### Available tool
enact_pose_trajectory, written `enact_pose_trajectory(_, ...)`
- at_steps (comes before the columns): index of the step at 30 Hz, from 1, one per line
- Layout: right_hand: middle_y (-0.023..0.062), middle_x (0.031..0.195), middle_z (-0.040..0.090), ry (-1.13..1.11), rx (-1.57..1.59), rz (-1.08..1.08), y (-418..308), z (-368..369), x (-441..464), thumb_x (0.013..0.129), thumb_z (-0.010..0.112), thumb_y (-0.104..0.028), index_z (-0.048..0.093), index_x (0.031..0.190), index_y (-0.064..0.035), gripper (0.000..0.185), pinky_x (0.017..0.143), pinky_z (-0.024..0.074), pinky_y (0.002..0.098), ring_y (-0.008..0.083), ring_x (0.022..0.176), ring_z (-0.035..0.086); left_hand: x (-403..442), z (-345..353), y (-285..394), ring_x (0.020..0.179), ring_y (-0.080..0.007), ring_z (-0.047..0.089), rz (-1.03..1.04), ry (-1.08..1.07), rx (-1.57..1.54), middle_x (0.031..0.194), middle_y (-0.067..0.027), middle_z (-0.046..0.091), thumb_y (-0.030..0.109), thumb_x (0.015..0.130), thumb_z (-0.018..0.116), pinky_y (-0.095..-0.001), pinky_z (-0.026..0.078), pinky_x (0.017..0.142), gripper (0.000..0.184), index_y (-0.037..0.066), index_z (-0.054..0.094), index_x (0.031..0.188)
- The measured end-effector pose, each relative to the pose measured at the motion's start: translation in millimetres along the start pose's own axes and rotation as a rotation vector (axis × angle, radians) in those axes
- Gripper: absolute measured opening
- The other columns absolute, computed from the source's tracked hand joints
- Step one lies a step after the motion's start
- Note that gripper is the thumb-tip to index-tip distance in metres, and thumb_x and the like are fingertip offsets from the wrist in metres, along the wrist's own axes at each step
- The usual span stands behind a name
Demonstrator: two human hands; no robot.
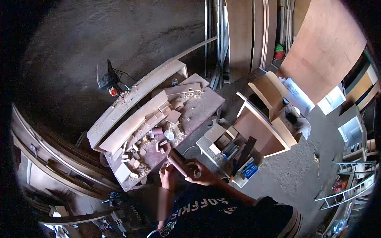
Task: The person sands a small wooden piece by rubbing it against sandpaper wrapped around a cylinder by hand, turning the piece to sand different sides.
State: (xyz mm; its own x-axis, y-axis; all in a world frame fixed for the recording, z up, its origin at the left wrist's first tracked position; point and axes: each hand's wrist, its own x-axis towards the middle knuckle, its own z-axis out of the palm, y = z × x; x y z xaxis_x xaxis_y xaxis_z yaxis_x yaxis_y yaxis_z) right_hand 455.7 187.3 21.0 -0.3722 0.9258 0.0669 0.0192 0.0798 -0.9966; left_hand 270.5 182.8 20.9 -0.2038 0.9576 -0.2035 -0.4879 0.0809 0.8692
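Note:
A reddish-brown, elongated piece (178, 162) is held in front of my chest, tilted; its exact kind is unclear, though its colour resembles sandpaper. My right hand (199, 173) closes around its right side, and a small pale rounded patch shows among those fingers. On the other side, my left hand (167, 174) has bent fingers against the piece's lower left part. Just beyond my hands is the workbench (200, 110), strewn with small wood offcuts (136, 163) and shavings. A white cup (169, 135) stands among the offcuts.
Long boards (137, 121) lie along the workbench. To the right, a small stand (214, 158) carries a handsaw (245, 152) and a blue box (249, 169). Behind it is a wooden cabinet piece (260, 133). Large sheets (323, 43) lean at the back. A ladder (349, 194) lies far right.

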Motion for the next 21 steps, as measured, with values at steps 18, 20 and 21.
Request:
enact_pose_trajectory(18,0.0057,0.105,0.061,-0.038,-0.001,-0.019,-9.5,-6.5,8.5,0.077,0.078,-0.016,0.045,0.126,-0.0083,0.060,0.076,0.0494,0.0300,0.0138,0.089,0.060,2.3,-1.9,11.2,0.095,-0.0180,0.062,0.061,-0.122,0.057,0.101,-0.0101,0.064,0.020,0.089,0.059,-0.0320,0.048,0.088,0.032,-0.005,0.058,0.108)
enact_pose_trajectory(20,0.0053,0.105,0.062,-0.056,0.047,-0.046,-9.0,1.5,5.3,0.077,0.077,-0.014,0.043,0.128,-0.0091,0.061,0.079,0.0493,0.0290,0.0140,0.093,0.060,7.3,-16.1,-2.2,0.094,-0.0166,0.061,0.018,-0.078,0.063,0.101,-0.0093,0.064,0.021,0.088,0.059,-0.0306,0.048,0.087,0.032,-0.004,0.059,0.108)
enact_pose_trajectory(21,0.0057,0.105,0.062,-0.053,0.030,-0.028,-2.3,4.1,6.5,0.077,0.077,-0.014,0.042,0.128,-0.0090,0.062,0.079,0.0496,0.0290,0.0146,0.094,0.060,5.6,-14.4,1.2,0.093,-0.0161,0.061,-0.032,-0.051,0.062,0.101,-0.0090,0.064,0.020,0.087,0.059,-0.0301,0.048,0.086,0.032,-0.004,0.059,0.109)
